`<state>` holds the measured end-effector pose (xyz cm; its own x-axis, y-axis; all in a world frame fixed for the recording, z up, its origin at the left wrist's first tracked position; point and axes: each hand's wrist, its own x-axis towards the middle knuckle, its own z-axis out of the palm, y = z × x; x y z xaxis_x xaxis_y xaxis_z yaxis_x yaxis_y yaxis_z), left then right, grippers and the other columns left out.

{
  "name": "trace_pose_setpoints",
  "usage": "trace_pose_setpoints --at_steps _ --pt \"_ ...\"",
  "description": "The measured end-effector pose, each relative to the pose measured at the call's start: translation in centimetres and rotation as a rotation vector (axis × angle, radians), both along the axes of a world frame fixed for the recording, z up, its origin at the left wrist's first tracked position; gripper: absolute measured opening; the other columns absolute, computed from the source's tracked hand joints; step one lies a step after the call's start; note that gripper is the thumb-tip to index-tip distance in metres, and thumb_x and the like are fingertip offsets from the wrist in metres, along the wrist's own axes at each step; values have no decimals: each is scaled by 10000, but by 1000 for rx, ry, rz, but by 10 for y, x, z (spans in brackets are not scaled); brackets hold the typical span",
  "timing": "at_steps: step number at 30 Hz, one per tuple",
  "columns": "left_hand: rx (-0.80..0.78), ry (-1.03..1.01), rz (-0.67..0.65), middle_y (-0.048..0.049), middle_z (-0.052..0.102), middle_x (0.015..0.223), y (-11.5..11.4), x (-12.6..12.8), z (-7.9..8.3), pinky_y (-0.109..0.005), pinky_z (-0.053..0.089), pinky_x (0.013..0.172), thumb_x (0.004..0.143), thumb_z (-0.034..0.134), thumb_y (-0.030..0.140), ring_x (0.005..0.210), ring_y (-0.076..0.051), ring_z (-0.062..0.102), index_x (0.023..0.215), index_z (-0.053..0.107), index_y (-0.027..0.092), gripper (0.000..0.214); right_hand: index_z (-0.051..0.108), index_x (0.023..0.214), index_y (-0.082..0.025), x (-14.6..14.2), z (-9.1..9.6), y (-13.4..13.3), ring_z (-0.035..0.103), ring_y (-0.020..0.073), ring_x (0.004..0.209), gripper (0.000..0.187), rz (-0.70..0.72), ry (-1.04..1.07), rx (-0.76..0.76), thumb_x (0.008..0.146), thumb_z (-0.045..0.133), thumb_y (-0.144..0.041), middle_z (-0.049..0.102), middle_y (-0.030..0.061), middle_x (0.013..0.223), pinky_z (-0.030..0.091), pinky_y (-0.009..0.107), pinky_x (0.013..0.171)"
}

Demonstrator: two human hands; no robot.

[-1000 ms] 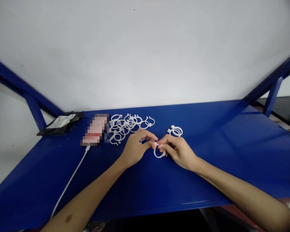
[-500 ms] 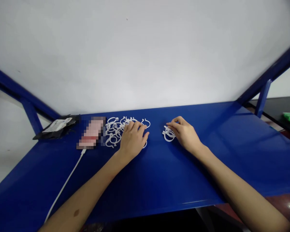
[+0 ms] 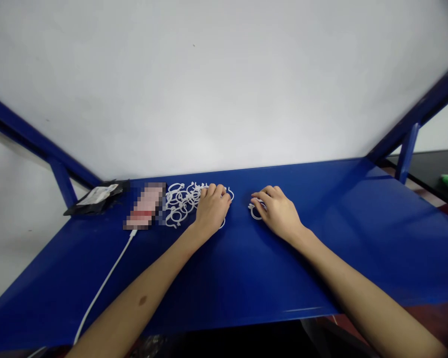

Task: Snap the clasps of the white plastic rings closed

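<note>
A heap of white plastic rings (image 3: 177,199), open hoops with small knobbed ends, lies on the blue table (image 3: 246,278). My left hand (image 3: 212,206) is at the right end of this heap, its fingers bent down and closed on a white ring; the fingertips are partly hidden. To the right, a smaller group of white rings (image 3: 256,214) lies under my right hand (image 3: 278,209). The thumb and index finger there are closed in a pinch at a white ring, and the hand covers most of that group.
Left of the heap lies a blurred-out phone (image 3: 146,206) with a white cable (image 3: 106,281) plugged in. Beyond it is a black plastic packet (image 3: 99,196) with a white label. A white wall (image 3: 224,99) rises behind the table, with blue frame bars (image 3: 407,151) at both sides.
My left hand has shifted slightly right and its fingers have curled in. My right hand has come left and lower over the small ring group. The view has turned a little.
</note>
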<state>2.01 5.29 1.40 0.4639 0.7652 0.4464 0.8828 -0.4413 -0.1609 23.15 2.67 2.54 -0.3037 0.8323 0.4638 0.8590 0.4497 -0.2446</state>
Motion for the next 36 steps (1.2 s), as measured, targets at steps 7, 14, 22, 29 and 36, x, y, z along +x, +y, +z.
trace_pose_setpoints --at_steps 7,14,22,29,36 --pt "293 -141 -235 -30 698 927 -44 5 13 -389 348 827 956 600 227 877 -208 541 878 682 217 113 667 1084 -207 -17 7 -14 667 171 736 197 178 530 -227 978 569 -342 728 36 873 533 315 713" --pt "407 -260 -384 13 695 809 -60 0 11 -358 359 798 887 701 176 766 -162 532 842 656 210 72 631 1015 -216 -30 1 -24 666 141 667 169 270 857 -443 926 629 -360 707 -5 762 523 267 633" --pt "136 -694 -331 -42 662 968 -55 -15 13 -338 474 849 944 630 290 944 -184 586 1058 600 202 146 671 1052 -226 -28 1 -25 614 120 625 164 237 788 -361 947 606 -334 678 -9 744 480 254 586" --pt "-489 -1051 -194 14 684 816 -50 -21 12 -261 462 630 920 652 387 680 -125 593 959 677 232 162 689 1028 -210 -30 0 -31 616 114 622 156 336 763 -388 943 622 -323 690 5 765 490 239 569" --pt "-478 -1057 -287 16 687 763 -53 -20 8 -272 450 644 902 643 509 658 -124 567 798 696 235 298 676 878 -194 -31 0 -35 587 102 602 165 457 696 -461 950 636 -337 688 5 755 456 223 548"
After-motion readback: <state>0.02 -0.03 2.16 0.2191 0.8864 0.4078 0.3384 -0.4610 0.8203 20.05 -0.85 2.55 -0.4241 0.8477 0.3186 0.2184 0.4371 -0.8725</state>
